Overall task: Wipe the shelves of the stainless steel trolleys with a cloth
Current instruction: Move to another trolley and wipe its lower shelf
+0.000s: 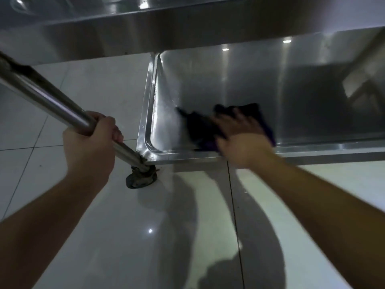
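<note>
Two bare forearms reach out over the glossy tiled floor [62,126]. At left, the left hand [91,142] has its fingers curled tightly round the trolley's slanting steel post [50,101], just above the caster wheel [140,178] at the corner. To the right, the bottom shelf [229,80] carries a dark, purplish cloth [198,126] near its front rim. The right hand [241,136] lies on that cloth with fingers spread and seemingly flat, though blur smears them. An upper shelf [187,24] spans the top.
</note>
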A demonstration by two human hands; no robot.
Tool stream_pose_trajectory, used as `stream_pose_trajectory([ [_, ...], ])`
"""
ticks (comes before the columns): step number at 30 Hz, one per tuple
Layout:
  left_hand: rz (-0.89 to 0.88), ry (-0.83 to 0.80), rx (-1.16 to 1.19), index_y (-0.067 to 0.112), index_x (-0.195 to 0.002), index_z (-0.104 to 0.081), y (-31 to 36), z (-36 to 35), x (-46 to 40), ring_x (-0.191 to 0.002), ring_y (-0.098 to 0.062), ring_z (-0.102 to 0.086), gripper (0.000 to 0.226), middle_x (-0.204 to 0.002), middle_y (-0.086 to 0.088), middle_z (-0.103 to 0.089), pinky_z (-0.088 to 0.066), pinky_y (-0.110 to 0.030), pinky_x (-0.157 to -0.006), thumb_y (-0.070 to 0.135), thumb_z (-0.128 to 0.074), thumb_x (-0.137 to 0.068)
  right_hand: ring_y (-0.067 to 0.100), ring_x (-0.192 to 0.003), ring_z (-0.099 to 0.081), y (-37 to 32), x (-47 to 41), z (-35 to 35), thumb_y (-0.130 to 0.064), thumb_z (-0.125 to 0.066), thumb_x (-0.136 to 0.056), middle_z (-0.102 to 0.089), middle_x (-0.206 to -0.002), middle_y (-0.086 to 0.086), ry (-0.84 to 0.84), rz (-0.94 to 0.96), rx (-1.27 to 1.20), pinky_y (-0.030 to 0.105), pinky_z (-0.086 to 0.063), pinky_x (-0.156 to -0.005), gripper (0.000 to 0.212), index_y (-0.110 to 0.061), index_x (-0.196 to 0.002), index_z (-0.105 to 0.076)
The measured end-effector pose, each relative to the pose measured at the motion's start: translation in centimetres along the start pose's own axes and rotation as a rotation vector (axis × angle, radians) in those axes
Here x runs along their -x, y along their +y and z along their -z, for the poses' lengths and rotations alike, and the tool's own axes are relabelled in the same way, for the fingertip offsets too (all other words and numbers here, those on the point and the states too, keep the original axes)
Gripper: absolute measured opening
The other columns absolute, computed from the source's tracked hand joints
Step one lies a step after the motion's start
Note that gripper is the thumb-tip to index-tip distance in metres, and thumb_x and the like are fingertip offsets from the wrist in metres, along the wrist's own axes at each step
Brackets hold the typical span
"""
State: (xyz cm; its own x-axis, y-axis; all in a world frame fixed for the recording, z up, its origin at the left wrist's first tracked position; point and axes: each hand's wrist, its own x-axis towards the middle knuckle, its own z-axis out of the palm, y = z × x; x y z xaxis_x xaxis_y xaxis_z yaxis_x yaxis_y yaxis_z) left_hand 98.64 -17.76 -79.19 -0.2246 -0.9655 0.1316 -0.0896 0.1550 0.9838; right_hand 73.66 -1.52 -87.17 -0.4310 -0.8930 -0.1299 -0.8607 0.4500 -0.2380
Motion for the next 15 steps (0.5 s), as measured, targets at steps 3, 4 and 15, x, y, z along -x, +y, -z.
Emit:
stream_pose_trajectory([
  [3,0.008,0.012,0.036,0.027,-0.061,-0.057,0.0,-0.2,0.0,-0.057,-0.018,-0.057,0.023,-0.053,0.005,-0.052,-0.052,-0.037,-0.069,0.016,-0.062,-0.081,0.035,-0.146,-0.030,11.2,1.9,2.6,-0.053,-0.025,-0.086,-0.038,-0.161,0.001,0.093,-0.259,0.039,0.055,-0.032,-0.113,0.073,-0.025,-0.151,-0.040],
  [4,0.007,0.013,0.051,0.027,-0.061,-0.058,0.0,-0.3,0.0,-0.056,-0.017,-0.057,0.024,-0.053,0.006,-0.051,-0.052,-0.036,-0.069,0.015,-0.062,-0.081,0.035,-0.148,-0.026,14.1,2.4,3.3,-0.055,-0.023,-0.086,-0.036,-0.162,0.002,0.100,-0.367,0.034,0.055,-0.029,-0.115,0.075,-0.024,-0.153,-0.037],
  [15,0.012,0.036,0.067,0.030,-0.062,-0.059,-0.8,-0.3,-0.6,-0.056,-0.012,-0.056,0.020,-0.055,0.007,-0.050,-0.054,-0.027,-0.064,0.025,-0.064,-0.081,0.028,-0.157,-0.005,0.4,2.6,-0.1,-0.050,-0.030,-0.100,-0.022,-0.167,-0.015,-0.031,-0.012,-0.018,0.045,-0.009,-0.124,0.060,-0.038,-0.159,-0.025],
])
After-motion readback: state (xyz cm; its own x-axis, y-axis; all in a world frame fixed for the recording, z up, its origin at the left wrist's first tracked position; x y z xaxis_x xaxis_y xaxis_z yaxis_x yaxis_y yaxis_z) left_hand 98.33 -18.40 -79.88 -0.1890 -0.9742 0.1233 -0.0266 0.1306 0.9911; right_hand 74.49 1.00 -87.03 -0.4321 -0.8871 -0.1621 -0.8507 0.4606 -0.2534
